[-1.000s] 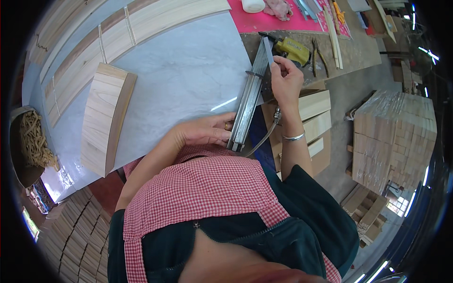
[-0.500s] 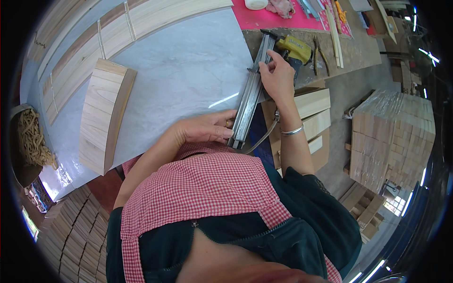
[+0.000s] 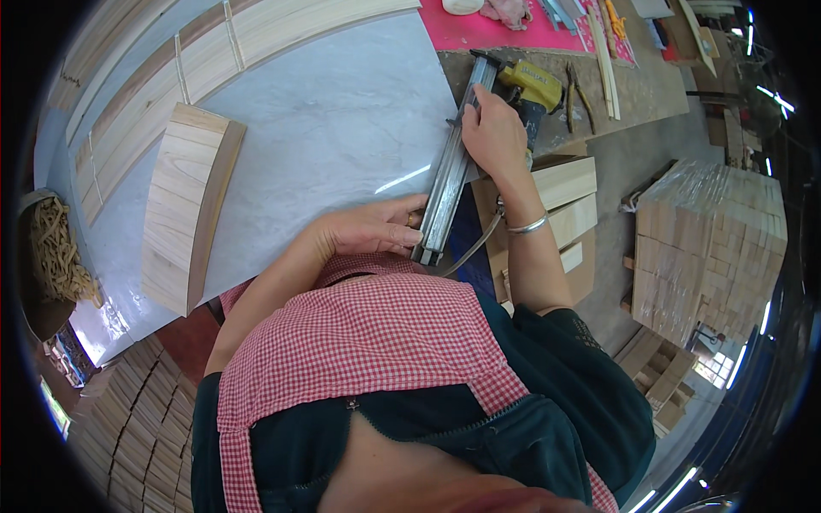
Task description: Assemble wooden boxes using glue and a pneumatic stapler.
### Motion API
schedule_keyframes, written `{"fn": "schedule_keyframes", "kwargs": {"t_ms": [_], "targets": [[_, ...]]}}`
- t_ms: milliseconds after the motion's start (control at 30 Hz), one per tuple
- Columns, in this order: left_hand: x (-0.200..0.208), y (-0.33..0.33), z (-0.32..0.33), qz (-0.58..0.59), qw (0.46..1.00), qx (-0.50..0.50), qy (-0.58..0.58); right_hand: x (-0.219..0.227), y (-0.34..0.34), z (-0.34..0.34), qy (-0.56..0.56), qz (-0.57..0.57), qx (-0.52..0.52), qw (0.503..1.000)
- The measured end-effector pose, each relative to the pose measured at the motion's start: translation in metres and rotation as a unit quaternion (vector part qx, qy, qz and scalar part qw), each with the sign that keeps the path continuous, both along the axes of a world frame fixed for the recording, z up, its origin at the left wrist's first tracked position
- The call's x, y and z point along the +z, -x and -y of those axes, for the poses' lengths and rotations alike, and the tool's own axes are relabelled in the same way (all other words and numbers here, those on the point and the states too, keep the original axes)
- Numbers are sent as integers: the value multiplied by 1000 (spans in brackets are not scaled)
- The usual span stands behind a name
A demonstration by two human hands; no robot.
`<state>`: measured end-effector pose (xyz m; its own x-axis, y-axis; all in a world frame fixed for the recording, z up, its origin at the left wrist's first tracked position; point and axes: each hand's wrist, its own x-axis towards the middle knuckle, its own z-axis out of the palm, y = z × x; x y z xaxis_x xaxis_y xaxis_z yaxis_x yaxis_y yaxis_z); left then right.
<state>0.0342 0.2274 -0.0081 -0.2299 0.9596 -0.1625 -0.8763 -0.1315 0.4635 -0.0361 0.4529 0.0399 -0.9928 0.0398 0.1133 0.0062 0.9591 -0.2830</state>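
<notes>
A nail gun with a yellow body (image 3: pixel 534 83) lies near the table's right edge, a hose joined to it. Its long grey metal magazine (image 3: pixel 451 181) slants down toward me. My left hand (image 3: pixel 373 224), a ring on one finger, holds the magazine's near end, with thumb and fingers against its side. Farther up, my right hand (image 3: pixel 498 130) has its index finger and thumb on the magazine's far half, close to the yellow body. Whether a small piece lies under the right fingertips is hidden. A curved wooden block (image 3: pixel 184 205) stands on the table left of my left hand.
Long curved boards (image 3: pixel 154 111) tied with cord lie along the pale tabletop (image 3: pixel 333 111). A bin of wood strips (image 3: pixel 60 256) is at far left. Right of me are a cardboard box with wood pieces (image 3: pixel 571 218), wrapped stacked blocks (image 3: pixel 710 248) and pliers (image 3: pixel 581 94).
My right hand has shifted slightly left and down, with its fingers now resting on the magazine. My left hand stays at the near end.
</notes>
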Motion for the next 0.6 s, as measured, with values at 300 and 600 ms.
{"fn": "schedule_keyframes", "kwargs": {"t_ms": [300, 600], "targets": [[12, -10, -2, -91, 993, 74, 27, -3, -17, -62, 65, -219, -159, 960], [53, -34, 8, -256, 930, 114, 237, -7, -26, -66, 463, 54, -219, 857]]}}
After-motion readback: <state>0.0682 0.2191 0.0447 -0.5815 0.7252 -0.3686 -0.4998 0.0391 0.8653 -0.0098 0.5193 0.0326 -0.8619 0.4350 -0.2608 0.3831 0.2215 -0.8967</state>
